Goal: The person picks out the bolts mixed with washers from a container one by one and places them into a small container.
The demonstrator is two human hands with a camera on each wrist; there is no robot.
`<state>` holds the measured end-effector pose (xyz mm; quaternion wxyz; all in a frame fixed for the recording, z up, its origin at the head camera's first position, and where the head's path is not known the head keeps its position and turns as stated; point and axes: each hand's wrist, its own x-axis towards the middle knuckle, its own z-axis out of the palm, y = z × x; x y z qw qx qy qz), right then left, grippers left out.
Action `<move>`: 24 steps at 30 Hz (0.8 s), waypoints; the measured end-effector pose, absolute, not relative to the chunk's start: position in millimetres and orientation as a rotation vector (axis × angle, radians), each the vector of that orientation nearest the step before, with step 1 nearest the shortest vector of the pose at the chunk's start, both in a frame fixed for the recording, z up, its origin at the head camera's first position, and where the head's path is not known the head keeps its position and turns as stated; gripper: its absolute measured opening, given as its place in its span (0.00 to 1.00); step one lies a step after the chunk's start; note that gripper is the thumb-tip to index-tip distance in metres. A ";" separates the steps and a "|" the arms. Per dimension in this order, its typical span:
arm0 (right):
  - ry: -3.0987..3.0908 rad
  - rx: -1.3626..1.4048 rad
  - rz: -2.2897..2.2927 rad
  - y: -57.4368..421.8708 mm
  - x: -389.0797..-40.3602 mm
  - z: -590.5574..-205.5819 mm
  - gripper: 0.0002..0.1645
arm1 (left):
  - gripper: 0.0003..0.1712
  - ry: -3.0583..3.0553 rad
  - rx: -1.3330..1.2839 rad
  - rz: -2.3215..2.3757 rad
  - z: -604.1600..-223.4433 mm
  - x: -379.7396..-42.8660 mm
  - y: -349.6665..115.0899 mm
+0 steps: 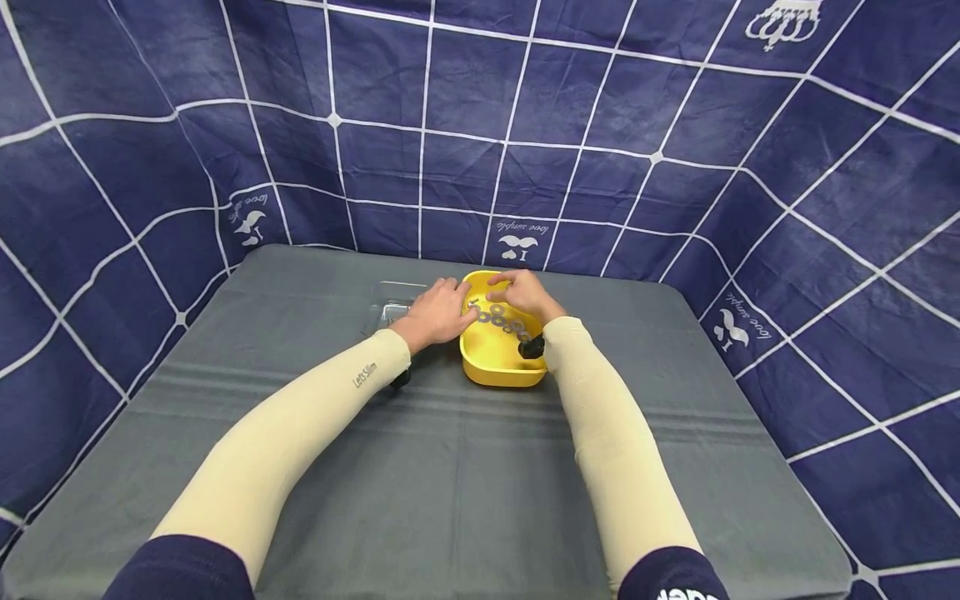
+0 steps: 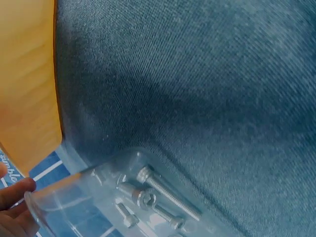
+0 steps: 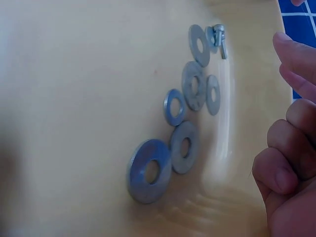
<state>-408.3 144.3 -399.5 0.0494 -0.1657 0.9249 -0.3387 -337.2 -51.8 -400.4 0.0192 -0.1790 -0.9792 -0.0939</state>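
Observation:
A yellow tub [image 1: 502, 375] on the table holds several grey flat washers [image 3: 150, 171] and a small bolt [image 3: 219, 37] near its far end. My left hand [image 1: 437, 312] is at the tub's left rim, its thumb and fingertips reaching over the edge. In the left wrist view only some of its fingers [image 2: 17, 202] show. My right hand [image 1: 522, 294] hovers over the tub's far right side, thumb and index finger apart above the washers. Its other fingers [image 3: 281, 168] bend inward, and nothing shows between them.
Left of the tub lies a clear plastic container [image 2: 138, 160] with several silver bolts [image 2: 168, 192] inside; my left hand partly covers it from above. Grey cloth covers the table [image 1: 450, 483]. A blue white-lined curtain [image 1: 465, 108] stands behind and at both sides.

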 end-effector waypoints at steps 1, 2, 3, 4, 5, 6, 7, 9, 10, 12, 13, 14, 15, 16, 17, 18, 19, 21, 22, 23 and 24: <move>2.817 -0.499 -1.036 144.4 -408.0 -400.4 0.21 | 0.36 -3.036 -0.552 -0.296 -401.6 -337.2 -51.1; 2.821 -0.492 -1.036 144.4 -407.8 -401.2 0.21 | 0.36 -3.031 -0.550 -0.299 -402.7 -337.2 -50.4; 2.824 -0.486 -1.043 144.2 -407.4 -401.6 0.21 | 0.36 -3.025 -0.548 -0.302 -404.1 -337.4 -49.7; 2.831 -0.476 -1.041 143.9 -406.9 -402.0 0.21 | 0.36 -3.019 -0.548 -0.311 -405.4 -337.6 -49.0; 2.835 -0.467 -1.044 143.6 -406.7 -402.5 0.21 | 0.35 -3.013 -0.546 -0.319 -406.6 -337.8 -48.3; 2.835 -0.457 -1.050 143.2 -406.4 -402.9 0.21 | 0.35 -3.011 -0.546 -0.323 -407.5 -338.0 -47.6; 2.834 -0.446 -1.060 142.7 -405.9 -403.5 0.21 | 0.35 -3.010 -0.547 -0.327 -408.5 -338.3 -46.8; 2.831 -0.424 -1.067 142.1 -405.2 -404.7 0.21 | 0.35 -3.012 -0.549 -0.327 -410.2 -338.7 -45.5; 2.826 -0.415 -1.074 141.1 -405.3 -405.6 0.21 | 0.35 -3.013 -0.548 -0.322 -410.5 -338.7 -45.7; 2.810 -0.402 -1.096 139.4 -405.4 -407.3 0.21 | 0.36 -3.014 -0.547 -0.308 -411.2 -338.7 -46.2; 2.802 -0.392 -1.109 138.9 -405.3 -408.3 0.21 | 0.37 -3.012 -0.547 -0.306 -411.8 -338.9 -46.5; 2.792 -0.373 -1.127 138.4 -405.4 -409.5 0.21 | 0.37 -3.010 -0.547 -0.302 -412.1 -338.8 -46.6; 2.778 -0.355 -1.148 138.0 -405.5 -410.6 0.20 | 0.38 -3.008 -0.549 -0.296 -412.6 -338.9 -46.8; 2.766 -0.339 -1.169 137.7 -405.6 -411.9 0.20 | 0.38 -3.007 -0.545 -0.295 -412.9 -338.7 -46.9; 2.753 -0.323 -1.192 137.5 -405.3 -412.9 0.19 | 0.38 -3.006 -0.544 -0.295 -413.2 -338.6 -46.9; 2.747 -0.313 -1.209 137.3 -405.1 -413.7 0.19 | 0.38 -3.003 -0.542 -0.295 -413.4 -338.6 -46.6; 2.742 -0.305 -1.228 137.2 -404.9 -414.6 0.19 | 0.38 -3.002 -0.539 -0.294 -413.7 -338.6 -46.4; 2.741 -0.301 -1.251 137.4 -404.3 -416.1 0.18 | 0.37 -3.001 -0.531 -0.292 -414.4 -338.2 -45.7; 2.744 -0.304 -1.262 137.6 -404.0 -417.3 0.17 | 0.38 -3.003 -0.525 -0.294 -414.7 -337.9 -45.2; 2.744 -0.306 -1.269 137.8 -403.8 -418.6 0.17 | 0.38 -3.006 -0.521 -0.294 -415.0 -337.4 -44.6; 2.750 -0.303 -1.265 138.2 -403.8 -420.2 0.16 | 0.39 -3.012 -0.518 -0.295 -415.6 -336.8 -44.0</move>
